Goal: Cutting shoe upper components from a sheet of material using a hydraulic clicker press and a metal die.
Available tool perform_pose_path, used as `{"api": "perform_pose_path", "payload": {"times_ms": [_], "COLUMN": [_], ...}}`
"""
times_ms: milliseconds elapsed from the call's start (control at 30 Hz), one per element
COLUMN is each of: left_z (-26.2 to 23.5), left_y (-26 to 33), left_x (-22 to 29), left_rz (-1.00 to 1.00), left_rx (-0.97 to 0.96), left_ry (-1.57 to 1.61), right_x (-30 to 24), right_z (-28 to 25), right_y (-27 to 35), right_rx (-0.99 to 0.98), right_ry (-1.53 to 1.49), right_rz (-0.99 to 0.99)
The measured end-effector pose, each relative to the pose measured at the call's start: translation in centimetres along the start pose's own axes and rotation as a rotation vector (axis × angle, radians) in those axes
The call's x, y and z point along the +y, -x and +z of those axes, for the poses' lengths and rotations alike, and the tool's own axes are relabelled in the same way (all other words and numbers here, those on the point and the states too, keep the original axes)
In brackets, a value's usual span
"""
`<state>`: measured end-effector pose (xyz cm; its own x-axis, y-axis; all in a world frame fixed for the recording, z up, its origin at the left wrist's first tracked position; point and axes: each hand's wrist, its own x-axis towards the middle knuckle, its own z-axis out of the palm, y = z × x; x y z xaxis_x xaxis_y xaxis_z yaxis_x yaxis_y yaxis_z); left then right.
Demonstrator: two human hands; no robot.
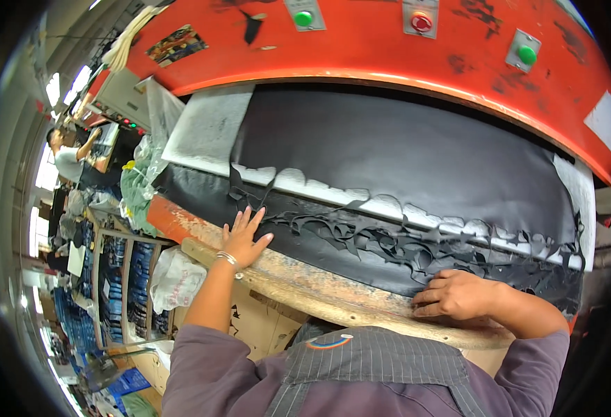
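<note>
A large black leather-like sheet (389,146) lies on the pale metal plate (205,125), its near edge cut into scallops. Ragged black offcut strips (382,240) hang tangled along that edge. My left hand (244,240), with a bracelet at the wrist, is spread over the dark lower surface (201,191) beside the left end of the strips. To the right, my right hand (451,295) rests at the wooden front ledge (298,295), below the strips. Its fingers are curled in; whatever may be under them is hidden.
A red machine body (361,48) arches over the far side, with green buttons (304,19) and a red button (421,23). At left stand a shelf rack (128,285) of dark blue items and a white plastic bag (177,280). Another person (69,156) works far left.
</note>
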<state>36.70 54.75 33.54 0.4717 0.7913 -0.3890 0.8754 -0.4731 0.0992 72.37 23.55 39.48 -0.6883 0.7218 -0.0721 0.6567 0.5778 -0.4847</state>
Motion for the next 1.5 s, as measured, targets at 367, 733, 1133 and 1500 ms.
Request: {"api": "perform_pose_path", "payload": {"times_ms": [367, 733, 1133, 1500], "left_z": [-6.7, -3.4, -3.4, -3.2], "left_y": [-9.8, -22.8, -22.8, -22.6], "left_x": [-5.6, -8.8, -8.5, -8.0], "left_rz": [0.398, 0.709, 0.696, 0.703], "left_rx": [0.564, 0.576, 0.57, 0.525], "left_ry": [0.622, 0.452, 0.608, 0.644], "right_x": [0.4, 12.4, 17.5, 17.7], "right_z": [-2.9, -6.2, -7.8, -8.0], "right_y": [-5.3, -29.1, -40.1, -39.5], "right_rx": [-0.079, 0.986, 0.829, 0.898], "right_ry": [0.055, -0.343, -0.411, -0.436], "right_rz": [0.336, 1.312, 1.639, 1.587]}}
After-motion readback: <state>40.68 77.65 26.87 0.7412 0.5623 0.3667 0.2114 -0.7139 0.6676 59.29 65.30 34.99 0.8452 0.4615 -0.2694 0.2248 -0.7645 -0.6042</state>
